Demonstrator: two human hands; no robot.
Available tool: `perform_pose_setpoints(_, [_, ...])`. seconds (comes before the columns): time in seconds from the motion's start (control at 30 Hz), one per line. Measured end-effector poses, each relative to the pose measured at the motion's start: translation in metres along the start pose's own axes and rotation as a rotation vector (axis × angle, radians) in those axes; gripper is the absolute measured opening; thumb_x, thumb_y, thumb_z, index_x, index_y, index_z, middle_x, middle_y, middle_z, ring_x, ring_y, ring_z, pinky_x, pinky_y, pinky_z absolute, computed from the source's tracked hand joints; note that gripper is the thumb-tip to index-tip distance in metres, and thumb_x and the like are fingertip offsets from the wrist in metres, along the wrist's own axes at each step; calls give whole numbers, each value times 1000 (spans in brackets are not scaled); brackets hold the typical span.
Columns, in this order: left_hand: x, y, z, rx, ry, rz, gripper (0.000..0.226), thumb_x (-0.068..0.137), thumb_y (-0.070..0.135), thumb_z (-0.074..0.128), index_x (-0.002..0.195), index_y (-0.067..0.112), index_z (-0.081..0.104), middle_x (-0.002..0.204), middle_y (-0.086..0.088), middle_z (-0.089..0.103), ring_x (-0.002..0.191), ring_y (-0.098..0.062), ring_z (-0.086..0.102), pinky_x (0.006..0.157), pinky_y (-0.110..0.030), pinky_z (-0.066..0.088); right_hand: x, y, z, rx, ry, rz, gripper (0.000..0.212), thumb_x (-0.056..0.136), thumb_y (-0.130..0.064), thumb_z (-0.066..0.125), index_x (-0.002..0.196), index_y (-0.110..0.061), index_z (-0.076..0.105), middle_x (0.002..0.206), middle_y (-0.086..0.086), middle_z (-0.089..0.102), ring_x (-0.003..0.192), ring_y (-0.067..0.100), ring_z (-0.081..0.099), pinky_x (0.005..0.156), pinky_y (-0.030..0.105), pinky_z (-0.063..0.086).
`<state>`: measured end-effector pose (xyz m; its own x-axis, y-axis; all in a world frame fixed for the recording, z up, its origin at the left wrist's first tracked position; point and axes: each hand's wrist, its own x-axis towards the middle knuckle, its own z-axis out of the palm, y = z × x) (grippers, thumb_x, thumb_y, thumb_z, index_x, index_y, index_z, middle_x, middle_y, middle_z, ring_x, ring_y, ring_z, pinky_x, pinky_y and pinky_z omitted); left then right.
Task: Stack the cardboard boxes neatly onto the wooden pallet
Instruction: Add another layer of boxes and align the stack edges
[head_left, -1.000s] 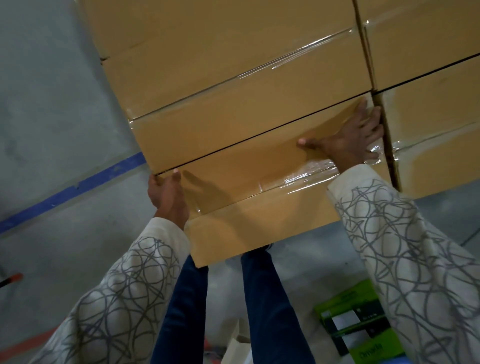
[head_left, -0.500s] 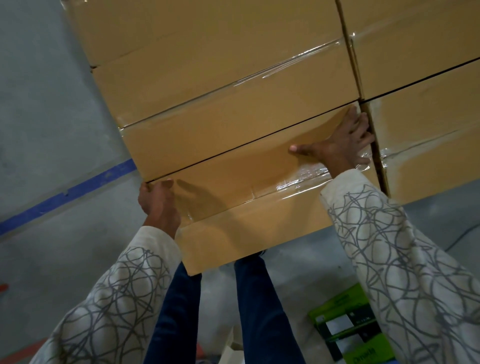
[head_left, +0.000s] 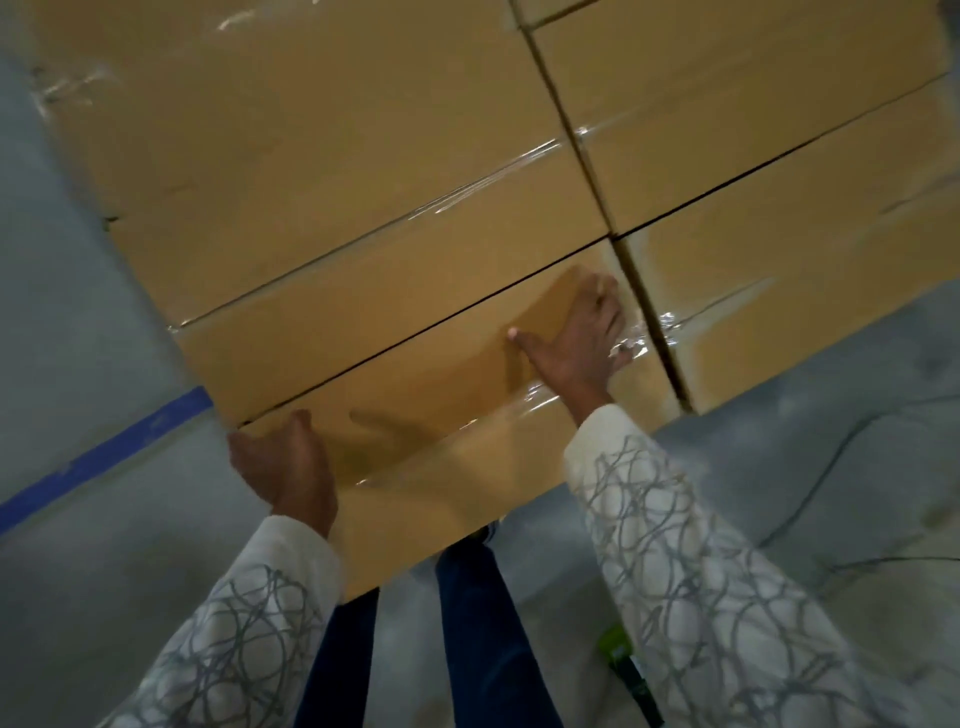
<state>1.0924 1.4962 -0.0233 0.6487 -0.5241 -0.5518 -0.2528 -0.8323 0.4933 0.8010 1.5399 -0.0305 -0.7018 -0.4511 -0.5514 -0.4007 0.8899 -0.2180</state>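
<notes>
Cardboard box (head_left: 415, 384) under flat right hand (head_left: 576, 338), left hand (head_left: 285, 467) gripping its corner

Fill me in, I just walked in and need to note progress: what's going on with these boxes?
A person in patterned white sleeves is handling the nearest cardboard box, which lies against a taped stack of boxes. The left hand holds its left end, thumb over the top edge. The right hand lies flat on its top near the right end. The box sits about level with its neighbours, with a thin gap between them. The pallet is not in view.
</notes>
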Motion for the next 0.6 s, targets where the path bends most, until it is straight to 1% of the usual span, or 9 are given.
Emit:
perform_pose_setpoints(0.07, [-25,-2,12,192,-123,265,68,89,25,70,150,7,46,152,-16,49,138,-36,48,117,-49,37,-11,14,-4,58,48,34,122,76,-68,77,165,-29,4,172,-4,-6,158,22,-1,116,71,13])
perform_pose_setpoints(0.1, [-40,-1,21,277,-222,393,69,93,23,71,153,4,42,157,-19,43,144,-37,40,121,-48,31,-13,24,-8,86,77,73,119,77,-68,76,165,-31,5,172,-7,-7,158,22,-1,115,72,14])
perform_pose_setpoints(0.17, [-73,4,46,359,-414,672,69,95,20,72,153,-1,41,157,-22,42,148,-38,35,122,-45,25,-11,47,-13,140,131,177,114,77,-68,76,163,-35,9,170,-12,-7,157,23,0,113,75,17])
perform_pose_setpoints(0.2, [-88,7,61,381,-502,787,69,94,21,71,152,-1,43,156,-22,44,148,-38,35,122,-45,25,-7,60,-17,162,152,228,112,77,-68,76,162,-37,11,170,-12,-5,157,23,2,113,75,19])
perform_pose_setpoints(0.23, [-104,10,77,405,-586,861,69,93,26,68,152,1,44,156,-22,44,149,-37,34,122,-46,26,-4,72,-19,177,169,267,110,77,-68,76,162,-38,13,171,-11,-4,157,24,3,112,74,21])
perform_pose_setpoints(0.3, [-128,17,107,454,-706,962,73,89,34,60,154,5,43,159,-19,41,152,-35,29,124,-48,25,0,91,-24,193,188,297,105,78,-67,75,161,-39,17,171,-10,-2,157,23,6,112,70,23])
perform_pose_setpoints(0.37, [-152,23,129,512,-754,1020,76,89,39,58,157,11,39,163,-14,36,155,-32,22,125,-48,20,-2,104,-28,210,180,296,101,81,-66,73,161,-37,18,171,-10,-2,156,22,6,113,66,22])
perform_pose_setpoints(0.5, [-186,20,137,629,-767,1109,72,96,39,63,158,15,36,167,-10,29,157,-28,15,126,-50,16,-24,115,-33,246,136,280,95,84,-64,72,161,-37,22,171,-9,-1,156,21,5,115,64,21])
perform_pose_setpoints(0.6, [-197,15,115,688,-751,1102,74,92,47,55,157,17,39,167,-9,30,157,-28,15,125,-51,17,-50,114,-39,260,51,223,92,87,-62,71,162,-34,24,172,-8,-2,156,24,5,115,64,22])
